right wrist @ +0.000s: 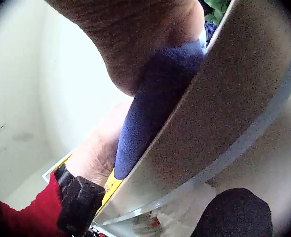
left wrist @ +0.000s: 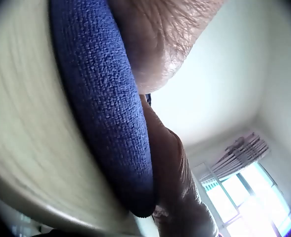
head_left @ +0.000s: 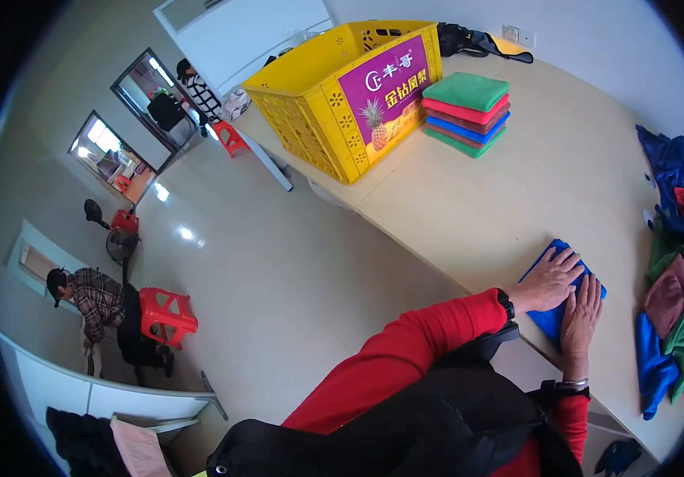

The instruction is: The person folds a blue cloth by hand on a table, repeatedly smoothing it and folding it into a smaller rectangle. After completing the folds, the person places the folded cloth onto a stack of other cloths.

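Observation:
A folded blue cloth point(head_left: 549, 320) lies at the table's front edge in the head view. My left hand point(head_left: 550, 282) rests flat on its upper part, fingers extended. Beside it my right hand point(head_left: 581, 322) presses on the cloth's right side with straight fingers; the two hands nearly touch. In the left wrist view the blue cloth point(left wrist: 103, 103) shows as a thick folded edge under the left hand point(left wrist: 157, 39). The right wrist view shows the cloth point(right wrist: 153, 111) beneath the right hand point(right wrist: 140, 44), with the left hand point(right wrist: 98, 150) beyond.
A yellow crate point(head_left: 310, 119) stands at the table's far end, next to a stack of folded cloths point(head_left: 467, 111). Loose crumpled cloths point(head_left: 676, 294) lie along the right side. One person point(head_left: 103, 302) bends near a red stool point(head_left: 169, 314); another point(head_left: 199, 91) is farther back.

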`<action>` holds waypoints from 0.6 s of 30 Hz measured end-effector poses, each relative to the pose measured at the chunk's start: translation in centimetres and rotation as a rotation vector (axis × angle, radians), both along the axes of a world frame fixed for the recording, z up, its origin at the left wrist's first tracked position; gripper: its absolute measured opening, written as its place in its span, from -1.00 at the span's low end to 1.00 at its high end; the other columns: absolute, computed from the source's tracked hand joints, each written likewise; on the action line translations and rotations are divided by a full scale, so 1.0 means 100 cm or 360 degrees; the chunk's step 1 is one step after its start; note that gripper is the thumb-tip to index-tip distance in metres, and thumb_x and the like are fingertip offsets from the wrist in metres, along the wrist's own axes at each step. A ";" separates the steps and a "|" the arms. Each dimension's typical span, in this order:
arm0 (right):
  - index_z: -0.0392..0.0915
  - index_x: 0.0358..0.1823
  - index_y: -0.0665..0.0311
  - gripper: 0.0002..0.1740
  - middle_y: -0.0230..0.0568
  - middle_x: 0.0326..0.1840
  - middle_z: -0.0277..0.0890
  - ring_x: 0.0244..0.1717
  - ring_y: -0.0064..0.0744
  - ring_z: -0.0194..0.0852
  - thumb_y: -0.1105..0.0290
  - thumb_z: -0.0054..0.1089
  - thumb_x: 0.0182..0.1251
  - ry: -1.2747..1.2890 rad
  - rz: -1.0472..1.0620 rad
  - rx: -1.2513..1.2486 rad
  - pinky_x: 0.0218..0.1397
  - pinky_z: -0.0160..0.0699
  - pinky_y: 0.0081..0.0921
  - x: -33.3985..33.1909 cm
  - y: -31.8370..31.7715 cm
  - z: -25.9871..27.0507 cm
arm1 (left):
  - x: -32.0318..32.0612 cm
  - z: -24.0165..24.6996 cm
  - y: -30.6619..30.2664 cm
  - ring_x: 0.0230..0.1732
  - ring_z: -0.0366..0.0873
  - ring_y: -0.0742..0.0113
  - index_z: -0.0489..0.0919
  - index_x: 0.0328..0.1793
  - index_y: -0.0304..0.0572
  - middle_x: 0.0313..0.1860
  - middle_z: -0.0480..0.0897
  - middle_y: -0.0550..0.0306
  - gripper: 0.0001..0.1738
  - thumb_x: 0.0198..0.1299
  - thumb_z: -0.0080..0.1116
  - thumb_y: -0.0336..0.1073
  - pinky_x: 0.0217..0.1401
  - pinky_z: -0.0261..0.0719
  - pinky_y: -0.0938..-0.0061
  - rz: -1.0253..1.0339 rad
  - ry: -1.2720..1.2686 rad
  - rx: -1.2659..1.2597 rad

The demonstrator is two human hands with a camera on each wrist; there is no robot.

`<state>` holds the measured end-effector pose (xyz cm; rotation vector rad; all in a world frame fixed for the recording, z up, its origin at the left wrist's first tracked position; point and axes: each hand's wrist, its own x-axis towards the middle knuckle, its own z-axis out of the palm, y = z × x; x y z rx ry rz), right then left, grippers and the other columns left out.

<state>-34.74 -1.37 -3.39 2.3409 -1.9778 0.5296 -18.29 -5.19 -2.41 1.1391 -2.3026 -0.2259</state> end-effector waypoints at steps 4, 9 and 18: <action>0.15 0.58 0.36 -0.35 0.07 0.67 0.04 0.71 -0.03 -0.16 0.13 -0.20 0.62 0.0049 0.0002 -0.0007 0.72 -0.25 -0.14 0.001 0.000 0.001 | -0.003 -0.011 -0.011 0.57 0.16 -0.08 0.48 0.39 -0.22 0.46 0.40 -0.09 -0.47 0.41 0.00 -0.08 0.59 0.05 -0.07 0.0096 0.0083 -0.0181; 0.14 0.59 0.37 -0.35 0.07 0.68 0.02 0.71 -0.02 -0.16 0.16 -0.17 0.60 0.0099 0.0030 -0.0034 0.72 -0.24 -0.14 -0.002 -0.001 -0.004 | 0.000 -0.011 -0.016 0.55 0.18 -0.15 0.45 0.42 -0.23 0.48 0.37 -0.14 -0.45 0.43 0.00 -0.07 0.58 0.08 -0.03 0.0081 0.0082 -0.0117; 0.13 0.59 0.36 -0.34 0.08 0.67 0.03 0.70 0.01 -0.14 0.18 -0.14 0.58 0.0155 0.0065 -0.0026 0.71 -0.21 -0.12 -0.009 -0.004 0.003 | 0.001 -0.012 -0.012 0.56 0.17 -0.18 0.45 0.42 -0.24 0.50 0.34 -0.18 -0.41 0.43 0.00 0.00 0.58 0.09 -0.04 0.0184 0.0139 -0.0092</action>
